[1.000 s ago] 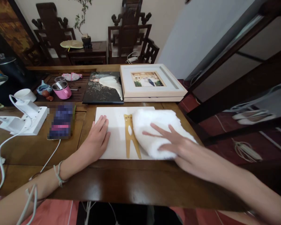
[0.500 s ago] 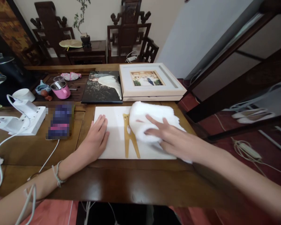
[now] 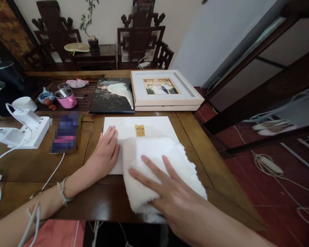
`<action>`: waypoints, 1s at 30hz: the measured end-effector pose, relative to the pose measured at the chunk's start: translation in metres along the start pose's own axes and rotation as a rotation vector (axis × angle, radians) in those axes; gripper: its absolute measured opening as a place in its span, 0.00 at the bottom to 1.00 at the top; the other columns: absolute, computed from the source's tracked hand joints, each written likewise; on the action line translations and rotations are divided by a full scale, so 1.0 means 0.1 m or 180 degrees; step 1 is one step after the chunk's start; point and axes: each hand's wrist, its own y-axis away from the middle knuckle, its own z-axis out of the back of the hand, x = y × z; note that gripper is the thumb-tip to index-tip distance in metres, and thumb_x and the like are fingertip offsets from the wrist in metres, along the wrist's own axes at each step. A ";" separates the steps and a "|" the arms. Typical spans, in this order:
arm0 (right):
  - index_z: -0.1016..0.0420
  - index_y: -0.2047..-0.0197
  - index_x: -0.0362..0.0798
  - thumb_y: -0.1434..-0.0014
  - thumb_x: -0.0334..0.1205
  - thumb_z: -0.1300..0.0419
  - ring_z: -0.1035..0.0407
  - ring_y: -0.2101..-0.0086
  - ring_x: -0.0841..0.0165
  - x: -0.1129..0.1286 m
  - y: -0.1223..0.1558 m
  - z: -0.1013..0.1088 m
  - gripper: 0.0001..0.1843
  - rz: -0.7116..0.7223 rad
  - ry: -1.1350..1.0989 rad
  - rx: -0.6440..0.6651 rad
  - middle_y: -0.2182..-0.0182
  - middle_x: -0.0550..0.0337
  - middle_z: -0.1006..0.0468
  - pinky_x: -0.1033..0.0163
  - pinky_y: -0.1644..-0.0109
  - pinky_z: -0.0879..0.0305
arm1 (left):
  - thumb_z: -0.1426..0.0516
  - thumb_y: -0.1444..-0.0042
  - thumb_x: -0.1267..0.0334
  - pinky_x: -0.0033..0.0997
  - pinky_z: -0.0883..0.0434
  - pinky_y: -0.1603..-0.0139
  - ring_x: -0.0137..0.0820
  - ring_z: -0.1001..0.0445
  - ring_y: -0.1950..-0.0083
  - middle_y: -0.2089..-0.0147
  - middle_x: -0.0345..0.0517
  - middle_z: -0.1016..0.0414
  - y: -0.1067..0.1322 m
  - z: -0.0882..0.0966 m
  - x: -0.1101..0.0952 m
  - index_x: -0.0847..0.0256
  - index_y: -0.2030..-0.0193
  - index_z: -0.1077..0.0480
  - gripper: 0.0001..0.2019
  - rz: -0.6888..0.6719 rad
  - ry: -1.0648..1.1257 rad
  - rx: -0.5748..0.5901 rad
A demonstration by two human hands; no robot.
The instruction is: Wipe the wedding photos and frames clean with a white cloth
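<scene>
My left hand (image 3: 107,148) lies flat on the left edge of a white board (image 3: 154,122), fingers stretched out and holding nothing. A thick white cloth (image 3: 167,147) with a fluffy edge spreads over the board's lower right part and past its front edge onto the table. My right hand (image 3: 167,188) rests on top of this cloth, fingers spread and pressed flat. The top of a gold-yellow shape (image 3: 139,130) shows on the board above the cloth; its lower part is covered. I cannot tell whether the shape is printed or loose.
Behind the board are a dark photo panel (image 3: 113,96) and a pale framed picture (image 3: 167,94). To the left stand a white power strip (image 3: 36,132) with cables, a blurred-out phone-like object (image 3: 65,133) and a pink mug (image 3: 66,98). The wooden table (image 3: 98,199) ends close in front.
My right hand has pulled the white cloth toward me and slightly left, spreading it out over most of the gold-yellow shape. My left hand stays in place.
</scene>
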 end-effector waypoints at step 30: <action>0.20 0.55 0.51 0.54 0.19 0.50 0.58 0.34 0.44 -0.16 -0.27 0.16 0.29 -0.0267 -0.0022 0.0175 0.34 0.58 0.42 0.24 0.39 0.54 | 0.60 0.34 0.68 0.57 0.54 0.29 0.45 0.59 0.26 0.28 0.66 0.51 -0.01 0.01 -0.01 0.72 0.33 0.49 0.23 0.0035 0.0072 0.0114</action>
